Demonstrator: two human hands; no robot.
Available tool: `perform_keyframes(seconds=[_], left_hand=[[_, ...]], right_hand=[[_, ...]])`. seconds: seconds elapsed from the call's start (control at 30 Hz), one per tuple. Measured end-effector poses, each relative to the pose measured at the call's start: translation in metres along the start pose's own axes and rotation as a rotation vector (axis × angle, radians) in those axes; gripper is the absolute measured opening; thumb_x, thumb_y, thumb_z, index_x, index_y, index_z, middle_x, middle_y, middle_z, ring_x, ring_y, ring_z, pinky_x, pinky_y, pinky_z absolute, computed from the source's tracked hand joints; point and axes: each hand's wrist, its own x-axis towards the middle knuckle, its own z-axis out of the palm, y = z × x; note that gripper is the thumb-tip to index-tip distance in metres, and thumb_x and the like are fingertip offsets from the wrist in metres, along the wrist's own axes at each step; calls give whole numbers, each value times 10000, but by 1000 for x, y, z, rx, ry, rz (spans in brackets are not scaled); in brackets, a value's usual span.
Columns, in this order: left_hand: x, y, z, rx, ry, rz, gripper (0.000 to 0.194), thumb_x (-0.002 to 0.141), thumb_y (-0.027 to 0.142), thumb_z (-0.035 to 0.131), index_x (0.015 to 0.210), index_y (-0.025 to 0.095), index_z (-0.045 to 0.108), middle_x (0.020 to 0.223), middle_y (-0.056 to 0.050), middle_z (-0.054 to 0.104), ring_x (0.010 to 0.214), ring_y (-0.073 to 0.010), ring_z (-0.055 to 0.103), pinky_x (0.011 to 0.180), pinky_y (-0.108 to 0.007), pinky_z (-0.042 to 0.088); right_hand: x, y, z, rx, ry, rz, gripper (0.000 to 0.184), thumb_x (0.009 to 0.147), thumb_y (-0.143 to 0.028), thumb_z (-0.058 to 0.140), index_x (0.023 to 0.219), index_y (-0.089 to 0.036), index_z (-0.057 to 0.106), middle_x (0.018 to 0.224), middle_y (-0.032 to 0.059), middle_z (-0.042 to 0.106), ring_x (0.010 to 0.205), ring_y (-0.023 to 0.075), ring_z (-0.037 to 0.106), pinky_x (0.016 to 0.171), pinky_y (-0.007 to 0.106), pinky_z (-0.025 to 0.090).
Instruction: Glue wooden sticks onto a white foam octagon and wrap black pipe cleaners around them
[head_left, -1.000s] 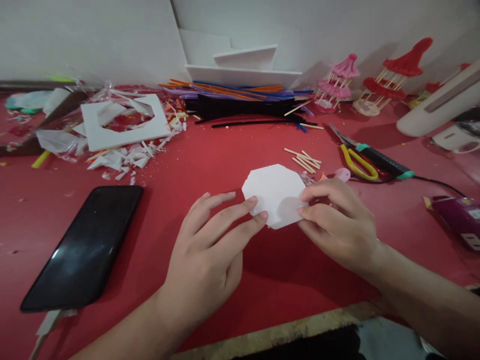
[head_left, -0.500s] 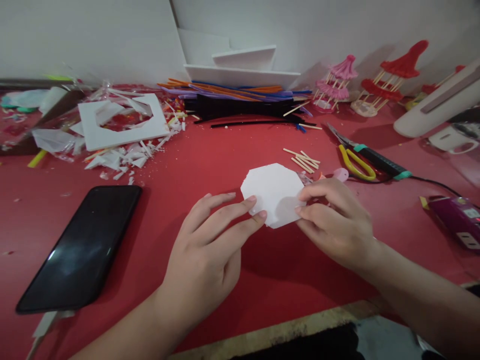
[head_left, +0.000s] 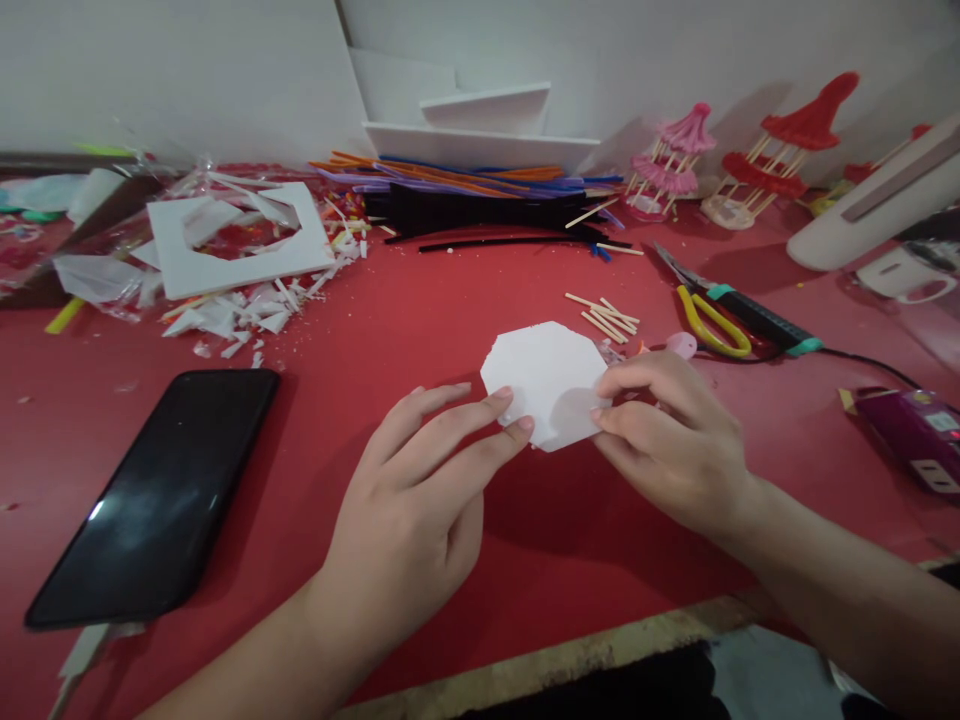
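A white, many-sided piece of foam board (head_left: 547, 370) is tilted above the red tabletop, between my two hands. My right hand (head_left: 675, 440) pinches its right edge between thumb and fingers. At the lower left edge, two fingertips of my left hand (head_left: 420, 480) press on the piece, the other fingers fanned out behind them. The left thumb is mostly hidden beneath the hand. Just behind the piece lie several short wooden sticks (head_left: 604, 320) and a small pink bit (head_left: 681, 345), partly covered by my right hand.
A black phone (head_left: 154, 495) lies left, plugged into a cable. Behind it, a cut-out foam board frame (head_left: 172, 255) rests on white scraps. Pipe cleaners (head_left: 480, 212) are piled at the back. Right are scissors (head_left: 712, 325), a glue gun (head_left: 772, 325), pink (head_left: 664, 180) and red (head_left: 765, 175) models.
Hardly anything differs. Both hands keep the same hold on the white piece, and the whole view has shifted slightly.
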Motion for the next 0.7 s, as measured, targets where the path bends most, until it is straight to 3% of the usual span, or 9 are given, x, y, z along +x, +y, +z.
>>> perform_keyframes(seconds=[0.7], left_hand=[[1,3,0,5,-41,-16,513,803,-73,518,1224,191,644,1294,-68,650,1225,-288,530,1029,-499,502]], right_hand=[[4,1,-3,-44,-22,7,230,794,17,580,786,-204,517,902,58,616,827,182,575,730,348,505]])
